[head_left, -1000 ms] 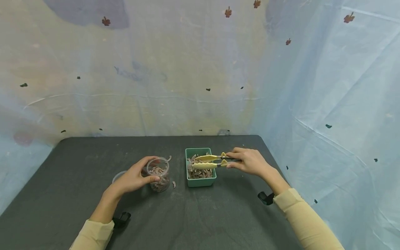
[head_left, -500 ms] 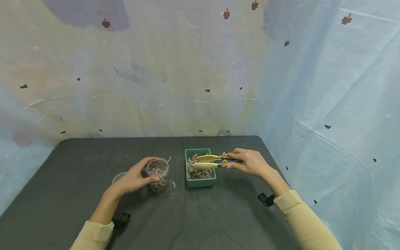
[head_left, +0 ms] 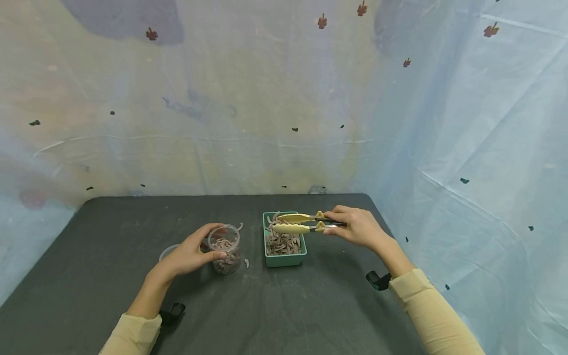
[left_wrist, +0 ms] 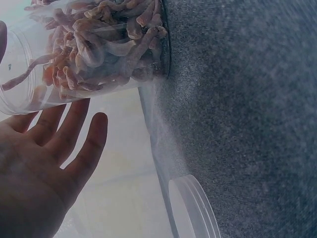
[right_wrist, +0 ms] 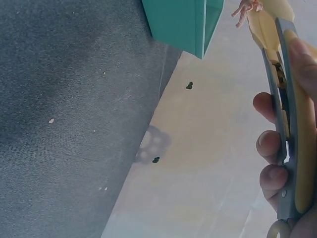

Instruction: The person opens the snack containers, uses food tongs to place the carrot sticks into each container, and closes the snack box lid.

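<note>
My left hand (head_left: 188,254) holds a clear plastic jar (head_left: 228,264) near its rim, thumb on the near side. Brownish, curled, dried-looking strips (left_wrist: 101,47) partly fill the jar, which stands on the table. To its right sits a green rectangular box (head_left: 285,261) heaped with similar strips (head_left: 283,245). My right hand (head_left: 358,228) grips tongs (head_left: 296,228) with yellow tips, which lie level over the back part of the box. Some strip pieces (right_wrist: 242,11) show at the tong tips in the right wrist view; how they are held is partly out of frame.
A clear round lid (left_wrist: 194,210) lies on the dark table (head_left: 275,315) left of the jar, partly behind my left hand. Loose strips (head_left: 247,264) lie beside the jar, with small crumbs (right_wrist: 51,120) near the box. Pale sheeting (head_left: 222,98) hangs behind and at the right.
My right hand has raised the tongs a little and shifted them toward the back of the box, exposing more strips in front. The left hand and jar stay put.
</note>
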